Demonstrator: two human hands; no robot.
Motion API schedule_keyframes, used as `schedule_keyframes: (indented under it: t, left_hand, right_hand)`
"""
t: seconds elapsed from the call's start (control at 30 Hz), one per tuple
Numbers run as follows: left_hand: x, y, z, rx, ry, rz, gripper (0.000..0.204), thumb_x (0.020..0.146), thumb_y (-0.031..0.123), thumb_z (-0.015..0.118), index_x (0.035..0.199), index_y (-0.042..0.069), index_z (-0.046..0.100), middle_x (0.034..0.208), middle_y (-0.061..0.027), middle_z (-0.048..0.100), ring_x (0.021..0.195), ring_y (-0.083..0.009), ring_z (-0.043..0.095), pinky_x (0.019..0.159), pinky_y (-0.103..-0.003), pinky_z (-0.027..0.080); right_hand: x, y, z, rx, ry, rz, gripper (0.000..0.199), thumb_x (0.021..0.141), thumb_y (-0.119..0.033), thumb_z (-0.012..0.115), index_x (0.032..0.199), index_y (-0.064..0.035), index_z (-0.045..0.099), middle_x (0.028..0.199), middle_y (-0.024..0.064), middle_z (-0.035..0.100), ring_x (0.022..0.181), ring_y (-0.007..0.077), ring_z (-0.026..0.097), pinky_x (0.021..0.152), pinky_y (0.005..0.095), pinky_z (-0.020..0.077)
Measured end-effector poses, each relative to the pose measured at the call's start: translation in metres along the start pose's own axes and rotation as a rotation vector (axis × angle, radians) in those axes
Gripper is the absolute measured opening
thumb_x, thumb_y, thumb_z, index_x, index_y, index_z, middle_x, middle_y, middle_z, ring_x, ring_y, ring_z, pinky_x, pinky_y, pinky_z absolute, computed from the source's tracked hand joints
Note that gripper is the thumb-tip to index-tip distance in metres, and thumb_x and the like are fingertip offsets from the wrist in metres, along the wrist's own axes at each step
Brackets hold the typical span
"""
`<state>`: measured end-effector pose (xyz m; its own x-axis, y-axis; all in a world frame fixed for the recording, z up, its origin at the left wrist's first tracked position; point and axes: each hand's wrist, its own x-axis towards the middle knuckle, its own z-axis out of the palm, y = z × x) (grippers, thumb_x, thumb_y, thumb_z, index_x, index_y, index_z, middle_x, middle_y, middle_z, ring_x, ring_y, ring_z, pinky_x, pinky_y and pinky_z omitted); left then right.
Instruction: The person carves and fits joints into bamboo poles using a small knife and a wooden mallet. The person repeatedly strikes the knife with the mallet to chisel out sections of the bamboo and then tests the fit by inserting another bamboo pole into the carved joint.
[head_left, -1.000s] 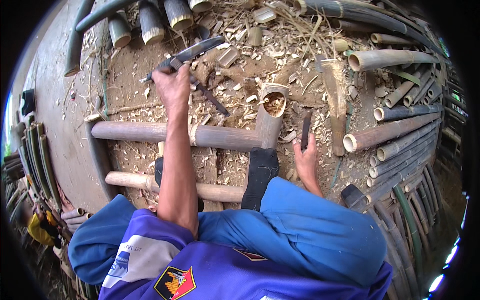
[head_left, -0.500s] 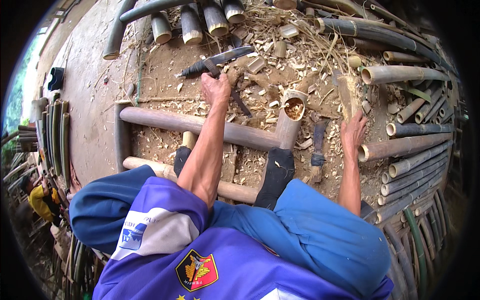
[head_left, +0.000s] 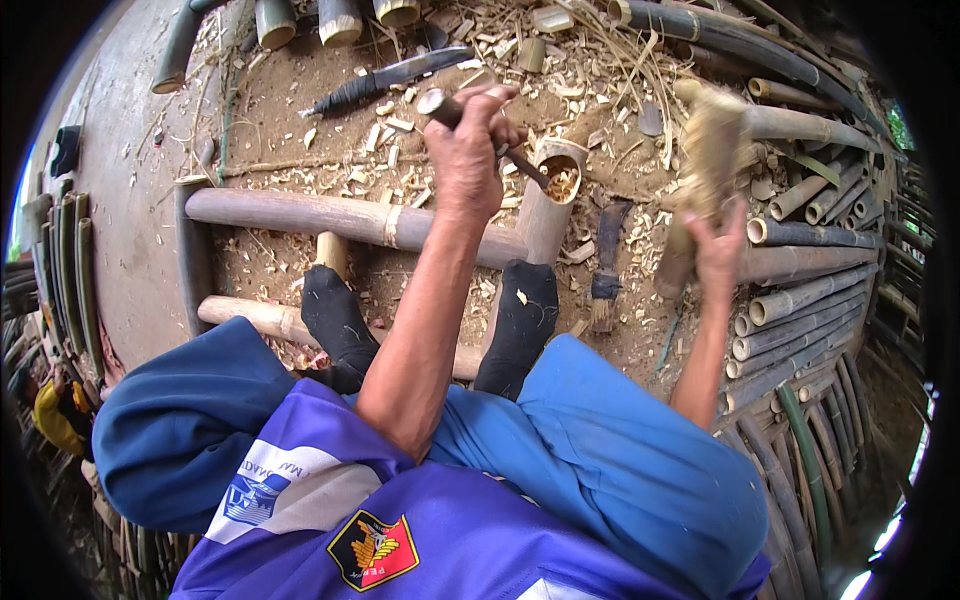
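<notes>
Many shavings [head_left: 400,125] (a knife [head_left: 390,75] too) surround the chisel [head_left: 480,130].

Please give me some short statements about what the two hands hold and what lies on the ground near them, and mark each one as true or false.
1. The left hand grips a tool with a wooden handle. True.
2. The right hand is empty. False: it holds up a short bamboo piece.
3. A big knife lies on the ground beyond the left hand. True.
4. Both feet are bare. False: they wear dark socks.
5. An upright bamboo tube with an open top stands by the left hand. True.
</notes>
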<state>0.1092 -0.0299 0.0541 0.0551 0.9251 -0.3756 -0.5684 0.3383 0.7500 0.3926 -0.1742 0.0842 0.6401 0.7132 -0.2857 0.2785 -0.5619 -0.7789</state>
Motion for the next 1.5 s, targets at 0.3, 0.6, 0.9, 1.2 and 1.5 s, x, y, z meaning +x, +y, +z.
schedule_keyframes:
  t: [0.3, 0.6, 0.9, 1.2, 1.5]
  left_hand:
    - [-0.029, -0.028, 0.004, 0.085, -0.182, 0.011, 0.021, 0.087, 0.004, 0.057, 0.095, -0.011, 0.070, 0.072, -0.0069, 0.060, 0.063, -0.0118, 0.053, 0.073, -0.035, 0.059]
    - [-0.040, -0.040, -0.001, -0.003, -0.110, 0.099, 0.017, 0.088, 0.004, 0.056, 0.078, -0.006, 0.065, 0.093, -0.0166, 0.071, 0.065, -0.0128, 0.056, 0.072, -0.033, 0.057]
    - [-0.040, -0.039, -0.002, -0.011, -0.114, 0.027, 0.018, 0.086, 0.005, 0.057, 0.088, -0.007, 0.070, 0.086, -0.0115, 0.071, 0.071, -0.0133, 0.062, 0.067, -0.029, 0.050]
    - [-0.040, -0.047, 0.001, 0.059, -0.117, 0.175, 0.022, 0.084, 0.006, 0.054, 0.085, -0.004, 0.073, 0.076, -0.0081, 0.070, 0.063, -0.0103, 0.063, 0.054, -0.026, 0.054]
    - [-0.034, -0.052, 0.007, 0.024, -0.170, 0.118, 0.018, 0.086, 0.010, 0.060, 0.087, 0.001, 0.076, 0.076, -0.0056, 0.070, 0.067, -0.0088, 0.064, 0.050, -0.025, 0.051]
  right_hand:
    - [0.007, -0.102, -0.035, 0.326, -0.211, -0.090, 0.063, 0.094, -0.034, 0.064, 0.135, 0.0102, 0.045, 0.115, 0.0224, 0.064, 0.094, 0.0242, 0.070, 0.073, 0.0336, 0.0644]
    - [-0.033, -0.178, 0.004, 0.060, -0.591, -0.090, 0.100, 0.082, -0.035, 0.074, 0.158, 0.0011, 0.021, 0.119, 0.0227, 0.057, 0.083, 0.0225, 0.069, 0.063, 0.0316, 0.0631]
    - [-0.007, -0.238, 0.063, 0.701, -1.340, -0.711, 0.109, 0.075, -0.022, 0.085, 0.156, 0.0121, 0.022, 0.157, 0.0285, 0.034, 0.147, 0.0330, 0.036, 0.122, 0.0380, 0.0275]
    - [-0.028, -0.241, 0.064, 0.227, -1.163, -0.781, 0.108, 0.078, -0.024, 0.086, 0.157, 0.0090, 0.021, 0.154, 0.0267, 0.040, 0.142, 0.0300, 0.042, 0.118, 0.0398, 0.0355]
    - [-0.039, -0.257, 0.056, -0.958, -0.663, -1.346, 0.083, 0.072, -0.012, 0.078, 0.149, -0.0072, 0.048, 0.121, 0.0219, 0.066, 0.108, 0.0352, 0.068, 0.096, 0.0428, 0.0556]
